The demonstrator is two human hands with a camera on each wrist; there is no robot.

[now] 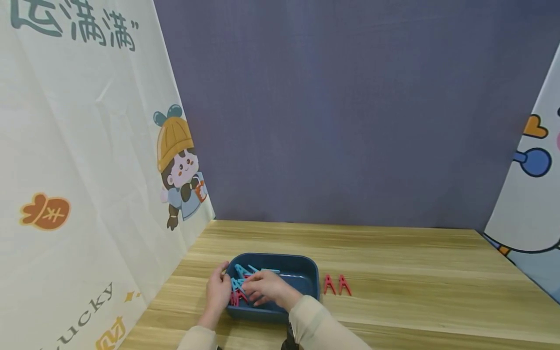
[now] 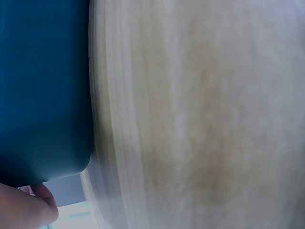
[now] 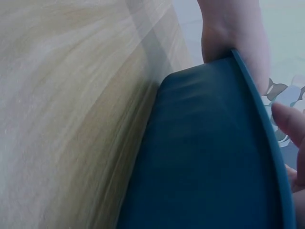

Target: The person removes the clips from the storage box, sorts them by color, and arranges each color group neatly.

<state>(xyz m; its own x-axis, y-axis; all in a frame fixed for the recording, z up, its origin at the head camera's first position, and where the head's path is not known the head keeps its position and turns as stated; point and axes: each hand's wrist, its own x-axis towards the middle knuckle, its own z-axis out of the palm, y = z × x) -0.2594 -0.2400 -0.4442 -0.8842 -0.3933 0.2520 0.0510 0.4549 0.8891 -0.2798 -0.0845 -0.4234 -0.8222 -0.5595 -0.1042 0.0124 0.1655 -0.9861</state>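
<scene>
We see light blue pegs (image 1: 241,271) and red pegs (image 1: 236,297), some A-shaped, in a dark blue box (image 1: 309,282). The left hand (image 1: 218,291) grips its side. The right hand (image 1: 268,287), fingers bent, is over them; we can't tell if it pinches one. The white cloth (image 1: 100,228) says "Lucky".

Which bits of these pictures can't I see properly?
Head view: the right hand covers part of the tray; I can't tell whether it pinches any clothespins.
Left wrist view: the picture's edge cuts off the left hand.
Right wrist view: the tray's wall hides the clothespins.
</scene>
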